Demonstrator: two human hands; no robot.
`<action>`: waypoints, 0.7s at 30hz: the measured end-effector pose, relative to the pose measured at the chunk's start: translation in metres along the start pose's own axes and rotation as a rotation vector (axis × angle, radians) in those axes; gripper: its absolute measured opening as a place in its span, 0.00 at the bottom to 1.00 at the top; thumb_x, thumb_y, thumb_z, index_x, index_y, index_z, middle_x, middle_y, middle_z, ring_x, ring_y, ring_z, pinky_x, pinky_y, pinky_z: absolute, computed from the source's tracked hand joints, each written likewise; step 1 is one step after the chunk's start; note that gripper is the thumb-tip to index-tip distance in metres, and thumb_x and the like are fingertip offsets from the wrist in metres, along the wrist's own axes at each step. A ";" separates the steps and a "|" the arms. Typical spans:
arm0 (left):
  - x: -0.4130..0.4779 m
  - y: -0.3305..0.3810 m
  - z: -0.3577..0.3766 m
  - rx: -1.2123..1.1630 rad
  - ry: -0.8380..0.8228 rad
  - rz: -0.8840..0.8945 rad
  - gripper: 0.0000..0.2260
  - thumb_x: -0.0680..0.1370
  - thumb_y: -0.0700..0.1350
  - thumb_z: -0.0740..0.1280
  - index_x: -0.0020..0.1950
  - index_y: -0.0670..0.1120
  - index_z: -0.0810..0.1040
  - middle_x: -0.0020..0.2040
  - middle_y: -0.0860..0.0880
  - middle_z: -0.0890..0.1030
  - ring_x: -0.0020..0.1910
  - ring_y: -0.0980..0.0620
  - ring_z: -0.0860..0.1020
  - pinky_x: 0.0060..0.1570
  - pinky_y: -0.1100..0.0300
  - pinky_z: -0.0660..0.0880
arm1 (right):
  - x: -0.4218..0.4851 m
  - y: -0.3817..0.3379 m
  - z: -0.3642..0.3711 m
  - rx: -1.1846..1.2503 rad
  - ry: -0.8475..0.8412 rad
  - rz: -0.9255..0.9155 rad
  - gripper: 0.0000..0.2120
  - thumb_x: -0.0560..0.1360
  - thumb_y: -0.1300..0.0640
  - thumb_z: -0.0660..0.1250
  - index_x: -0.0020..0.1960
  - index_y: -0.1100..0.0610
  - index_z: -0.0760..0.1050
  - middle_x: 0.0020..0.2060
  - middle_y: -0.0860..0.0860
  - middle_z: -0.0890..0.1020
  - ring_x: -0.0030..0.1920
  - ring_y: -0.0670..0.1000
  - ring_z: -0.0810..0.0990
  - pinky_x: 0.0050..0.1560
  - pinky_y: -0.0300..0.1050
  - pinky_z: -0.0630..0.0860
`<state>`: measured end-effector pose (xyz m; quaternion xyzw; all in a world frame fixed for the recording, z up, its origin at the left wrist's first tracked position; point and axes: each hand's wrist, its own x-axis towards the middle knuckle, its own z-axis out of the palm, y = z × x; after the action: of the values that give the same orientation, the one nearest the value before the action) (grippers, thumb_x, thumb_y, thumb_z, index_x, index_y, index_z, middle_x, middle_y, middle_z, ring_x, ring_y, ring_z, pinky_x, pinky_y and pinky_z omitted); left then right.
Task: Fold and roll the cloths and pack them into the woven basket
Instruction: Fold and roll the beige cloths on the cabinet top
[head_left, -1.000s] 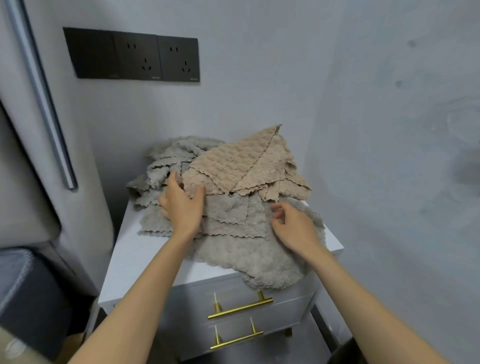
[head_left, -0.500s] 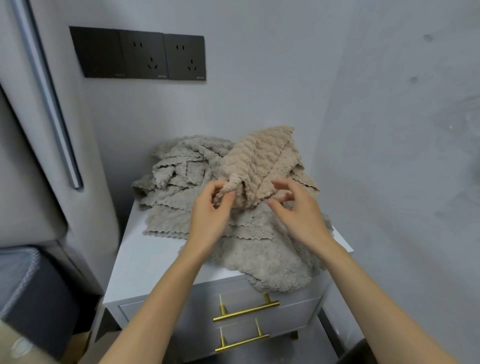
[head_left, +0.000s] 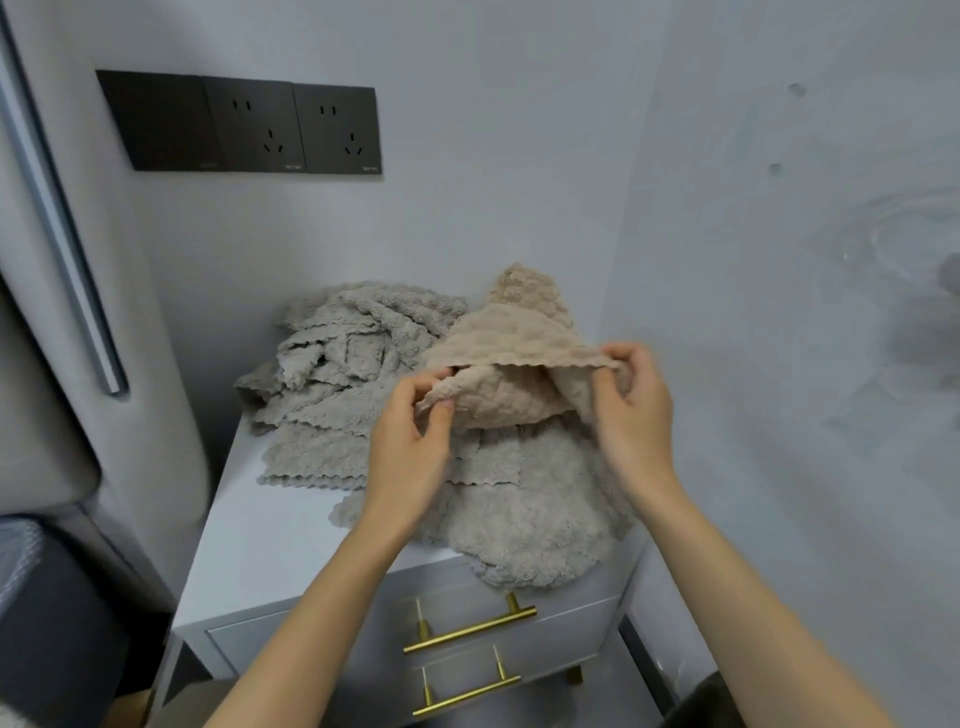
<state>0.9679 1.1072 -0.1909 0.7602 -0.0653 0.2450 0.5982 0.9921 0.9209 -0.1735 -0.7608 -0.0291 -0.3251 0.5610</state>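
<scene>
while left hand (head_left: 410, 447) and right hand (head_left: 636, 426) pinch its corners, tan cloth (head_left: 514, 338) stretches crosswise.

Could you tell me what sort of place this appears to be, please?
Probably a bedroom corner in a home: a small white nightstand with gold drawer handles, black wall sockets above it, and a pile of cloths on top.
</scene>
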 end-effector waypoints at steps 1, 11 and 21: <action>0.002 -0.003 -0.002 0.036 0.024 0.001 0.07 0.80 0.41 0.61 0.54 0.51 0.75 0.57 0.58 0.78 0.49 0.60 0.76 0.40 0.72 0.69 | 0.005 0.001 -0.007 0.024 0.087 0.022 0.06 0.78 0.61 0.61 0.50 0.51 0.72 0.41 0.39 0.76 0.39 0.30 0.73 0.39 0.25 0.67; 0.014 -0.027 -0.029 0.630 0.148 -0.108 0.05 0.79 0.36 0.57 0.52 0.44 0.71 0.45 0.45 0.79 0.41 0.45 0.75 0.38 0.49 0.71 | 0.021 0.009 -0.051 0.160 0.363 0.263 0.06 0.80 0.62 0.54 0.54 0.53 0.66 0.38 0.44 0.71 0.33 0.40 0.69 0.33 0.33 0.66; -0.008 -0.014 0.019 0.722 -0.451 0.307 0.42 0.62 0.60 0.69 0.72 0.64 0.52 0.75 0.55 0.52 0.75 0.51 0.45 0.69 0.46 0.28 | 0.006 -0.010 -0.058 0.295 -0.064 0.328 0.11 0.80 0.55 0.63 0.50 0.61 0.79 0.45 0.56 0.84 0.45 0.51 0.83 0.45 0.45 0.78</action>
<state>0.9715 1.0915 -0.2099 0.9361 -0.2161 0.1663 0.2222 0.9656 0.8720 -0.1522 -0.6750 0.0300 -0.1973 0.7103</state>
